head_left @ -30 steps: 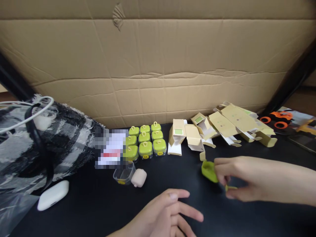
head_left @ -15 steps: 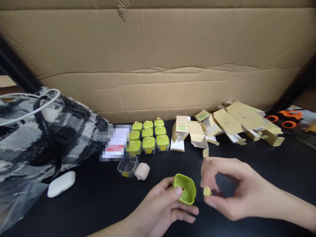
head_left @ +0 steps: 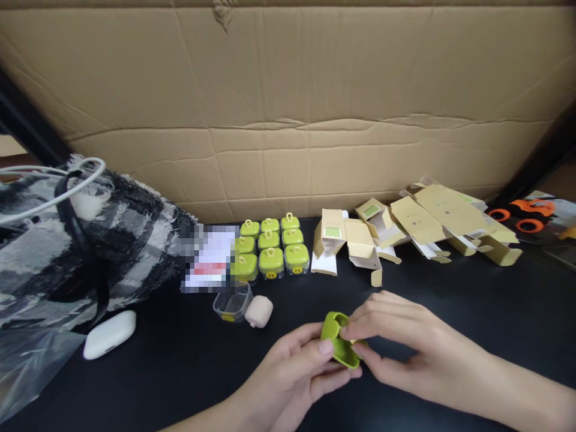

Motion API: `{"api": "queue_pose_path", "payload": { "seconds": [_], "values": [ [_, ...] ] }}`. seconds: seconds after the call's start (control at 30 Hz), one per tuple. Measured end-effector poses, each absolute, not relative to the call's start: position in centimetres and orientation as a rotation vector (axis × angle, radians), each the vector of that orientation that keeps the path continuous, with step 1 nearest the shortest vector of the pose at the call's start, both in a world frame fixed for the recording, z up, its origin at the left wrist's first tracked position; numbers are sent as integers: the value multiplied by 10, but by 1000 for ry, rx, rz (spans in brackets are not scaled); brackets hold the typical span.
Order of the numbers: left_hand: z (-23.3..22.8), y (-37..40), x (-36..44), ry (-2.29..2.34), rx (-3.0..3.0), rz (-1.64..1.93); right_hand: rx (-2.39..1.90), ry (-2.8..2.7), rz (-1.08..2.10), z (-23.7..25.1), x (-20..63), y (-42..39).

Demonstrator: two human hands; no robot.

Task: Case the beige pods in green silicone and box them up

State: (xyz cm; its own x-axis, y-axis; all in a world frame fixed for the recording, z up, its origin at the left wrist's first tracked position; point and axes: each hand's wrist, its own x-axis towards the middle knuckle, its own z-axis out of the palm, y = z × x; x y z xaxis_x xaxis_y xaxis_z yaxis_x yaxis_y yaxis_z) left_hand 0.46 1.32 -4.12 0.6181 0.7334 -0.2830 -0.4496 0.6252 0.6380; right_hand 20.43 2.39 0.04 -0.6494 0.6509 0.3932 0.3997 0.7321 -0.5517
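Note:
My left hand (head_left: 299,366) grips a small green lid (head_left: 332,327), its hollow underside turned up and tilted toward the right. The thumb presses on the near rim while the fingers support it from below. My right hand (head_left: 400,342) has its thumb and fingertips inside the hollow, pinching a small pale-yellow piece that the fingers mostly cover. To the left of the hands stands a clear plastic container (head_left: 233,302) with a yellow label, and a pale pink rounded case (head_left: 259,311) lies against it.
Several green-lidded containers (head_left: 270,259) stand in rows at the back. Opened cardboard boxes (head_left: 360,237) lie to their right, and an orange-and-black toy (head_left: 531,213) is at the far right. A white case (head_left: 110,334) and a checked fabric bundle (head_left: 144,240) are on the left.
My right hand has moved left and brought the yellow piece into the lid's hollow. My left hand has tilted the lid, and its fingers have drawn in underneath.

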Motion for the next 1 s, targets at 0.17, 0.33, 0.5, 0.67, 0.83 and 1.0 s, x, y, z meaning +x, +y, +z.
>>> {"api": "queue_pose_path", "payload": {
  "seconds": [0.17,0.33,0.5,0.67,0.83,1.0],
  "values": [
    [-41,13,6,577,569,735,-887,-2364,635,1,204,23],
    [-39,11,7,653,592,730,-905,-2427,613,4,204,21],
    [-38,11,7,672,600,714,-876,-2439,603,6,204,19],
    [-35,11,8,685,599,706,-880,-2432,591,7,204,17],
    [-36,11,7,701,597,701,-865,-2430,583,6,204,16],
    [-38,9,7,691,618,710,-889,-2456,564,6,202,16]
  ]
}}
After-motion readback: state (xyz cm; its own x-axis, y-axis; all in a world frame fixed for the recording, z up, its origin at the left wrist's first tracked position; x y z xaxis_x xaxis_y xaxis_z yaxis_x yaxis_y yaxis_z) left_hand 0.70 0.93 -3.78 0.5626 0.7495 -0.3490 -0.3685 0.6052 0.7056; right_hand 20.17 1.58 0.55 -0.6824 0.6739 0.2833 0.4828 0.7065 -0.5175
